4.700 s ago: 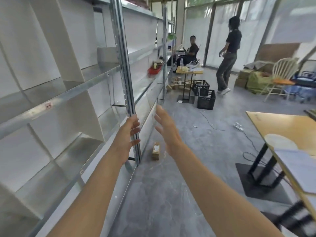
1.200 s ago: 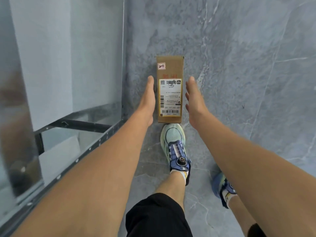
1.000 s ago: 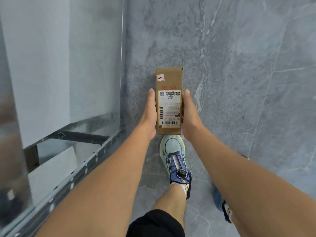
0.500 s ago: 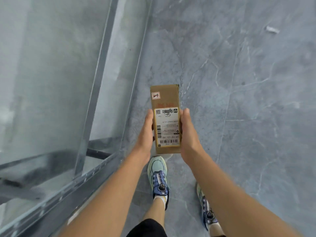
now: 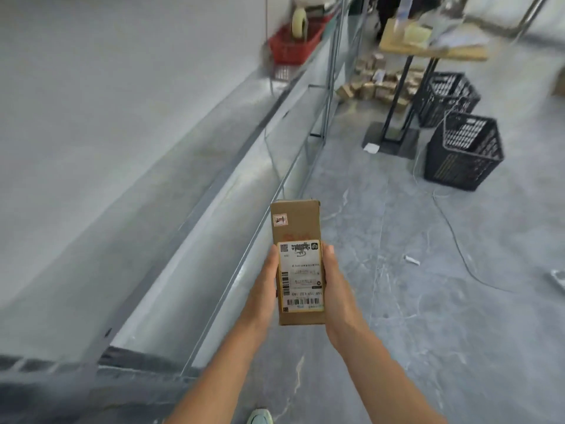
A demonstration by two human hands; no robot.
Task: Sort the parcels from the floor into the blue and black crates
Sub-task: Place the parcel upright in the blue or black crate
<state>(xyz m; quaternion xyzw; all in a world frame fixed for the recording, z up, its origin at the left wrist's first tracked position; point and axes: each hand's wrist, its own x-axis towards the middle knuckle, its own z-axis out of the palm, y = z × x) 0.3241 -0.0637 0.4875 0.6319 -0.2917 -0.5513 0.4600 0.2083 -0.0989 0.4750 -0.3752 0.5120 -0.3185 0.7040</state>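
A long brown cardboard parcel [image 5: 296, 228] with a white shipping label and a small sticker is held up over the grey floor. My left hand [image 5: 264, 289] grips its left side and my right hand [image 5: 336, 289] grips its right side, thumbs along the top edges. Two black crates stand at the far right: the nearer black crate [image 5: 464, 151] and the second black crate [image 5: 446, 96] behind it. A pile of small brown parcels [image 5: 376, 87] lies on the floor under a small table. No blue crate is in view.
Metal shelving [image 5: 214, 191] runs along the left, with a red basket [image 5: 293, 45] on a shelf further on. A small wooden table [image 5: 428, 47] on a black stand is ahead. A white cable [image 5: 458, 246] trails across the floor at right.
Both hands closed on the parcel's sides on the floor and lifted it. My view has risen from the floor to the aisle ahead, bringing the crates into view.
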